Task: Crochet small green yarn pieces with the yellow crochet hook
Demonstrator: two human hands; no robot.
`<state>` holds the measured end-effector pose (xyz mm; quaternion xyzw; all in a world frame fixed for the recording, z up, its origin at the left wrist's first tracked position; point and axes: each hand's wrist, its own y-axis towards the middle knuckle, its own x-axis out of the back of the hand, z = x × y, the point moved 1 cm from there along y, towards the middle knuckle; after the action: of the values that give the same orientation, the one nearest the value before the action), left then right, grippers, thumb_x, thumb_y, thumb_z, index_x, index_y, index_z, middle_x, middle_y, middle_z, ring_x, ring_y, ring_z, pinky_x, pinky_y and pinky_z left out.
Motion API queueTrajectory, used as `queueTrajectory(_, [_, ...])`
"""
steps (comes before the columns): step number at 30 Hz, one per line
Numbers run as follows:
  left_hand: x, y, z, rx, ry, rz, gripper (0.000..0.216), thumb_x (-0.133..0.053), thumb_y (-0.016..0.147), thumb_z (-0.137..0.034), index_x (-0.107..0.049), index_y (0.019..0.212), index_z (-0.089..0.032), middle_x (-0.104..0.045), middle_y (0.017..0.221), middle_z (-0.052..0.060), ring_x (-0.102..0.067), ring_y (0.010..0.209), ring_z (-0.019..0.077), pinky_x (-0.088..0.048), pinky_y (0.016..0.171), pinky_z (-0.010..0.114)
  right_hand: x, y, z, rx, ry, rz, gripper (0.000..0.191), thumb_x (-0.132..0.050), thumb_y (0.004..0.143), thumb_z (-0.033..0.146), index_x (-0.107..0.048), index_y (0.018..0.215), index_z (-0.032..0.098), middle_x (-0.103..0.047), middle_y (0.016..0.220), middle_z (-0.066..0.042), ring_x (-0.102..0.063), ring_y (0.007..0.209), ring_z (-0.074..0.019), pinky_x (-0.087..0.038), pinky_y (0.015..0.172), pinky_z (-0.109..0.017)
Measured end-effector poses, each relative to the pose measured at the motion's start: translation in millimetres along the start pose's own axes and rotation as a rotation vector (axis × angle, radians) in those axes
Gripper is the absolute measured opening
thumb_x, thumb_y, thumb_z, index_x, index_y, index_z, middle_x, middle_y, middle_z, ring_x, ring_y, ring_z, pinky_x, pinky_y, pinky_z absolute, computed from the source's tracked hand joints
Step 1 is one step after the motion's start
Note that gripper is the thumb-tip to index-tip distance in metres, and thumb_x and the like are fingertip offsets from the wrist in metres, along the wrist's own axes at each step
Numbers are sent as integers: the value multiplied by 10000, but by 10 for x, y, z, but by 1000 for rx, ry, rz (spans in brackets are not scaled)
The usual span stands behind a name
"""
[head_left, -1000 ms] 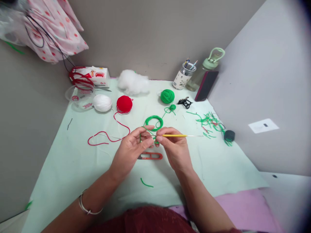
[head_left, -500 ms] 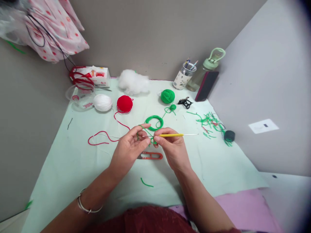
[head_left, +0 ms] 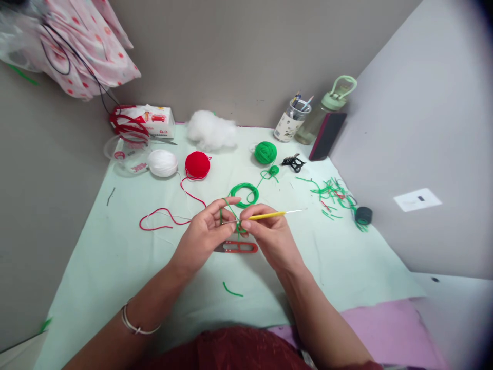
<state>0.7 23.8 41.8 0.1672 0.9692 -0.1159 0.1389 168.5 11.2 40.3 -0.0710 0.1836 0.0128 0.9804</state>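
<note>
My right hand (head_left: 271, 236) is closed around a crochet hook (head_left: 267, 215) with a yellow handle; its thin metal shaft reaches left to my other hand. Green yarn (head_left: 231, 207) runs over the raised index finger of my left hand (head_left: 206, 231), whose thumb and other fingers pinch a small loop of the same yarn by the hook. Fingers partly hide that loop. Just beyond the hands lies a coil of green yarn (head_left: 244, 204), with a thread leading to a green yarn ball (head_left: 265, 152). Orange thread snips (head_left: 246, 247) lie below the hands.
A white yarn ball (head_left: 163, 163) and a red yarn ball (head_left: 197, 165) sit at left, near white stuffing (head_left: 211, 131). Yarn scraps (head_left: 331, 195), a black hair clip (head_left: 294, 163), a pencil cup (head_left: 289, 123), a bottle (head_left: 319, 115) and a phone (head_left: 328, 136) are at right.
The hook has shifted left and tilted, its right end now higher. My right hand has moved slightly left, and the yarn over my left index finger has shifted a little.
</note>
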Motion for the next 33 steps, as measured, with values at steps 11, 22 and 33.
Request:
queueTrajectory(11, [-44, -34, -60, -11, 107, -53, 440, -761, 880, -226, -657, 1308, -225, -615, 911, -22, -682, 881, 155, -556, 850, 283, 22, -15, -33, 25, -38, -40, 149, -940, 745, 283, -813, 811, 244, -720, 749, 33, -623, 636, -85, -488, 631, -224])
queueTrajectory(22, [63, -46, -38, -49, 72, 51, 403, -661, 944, -247, -654, 1346, -222, -576, 913, -20, -660, 872, 160, -543, 864, 299, -6, 43, -63, -151, 155, -22, 255, -983, 648, 319, -773, 744, 211, -654, 656, 43, -568, 569, -82, -442, 558, -219])
queueTrajectory(33, [-14, -9, -59, -21, -34, 36, 364, -771, 920, -264, -676, 1266, -202, -651, 896, -17, -741, 833, 176, -588, 867, 324, -4, 37, -30, -160, 186, -6, 279, -977, 661, 309, -737, 759, 206, -664, 675, 38, -540, 555, -74, -467, 555, -221])
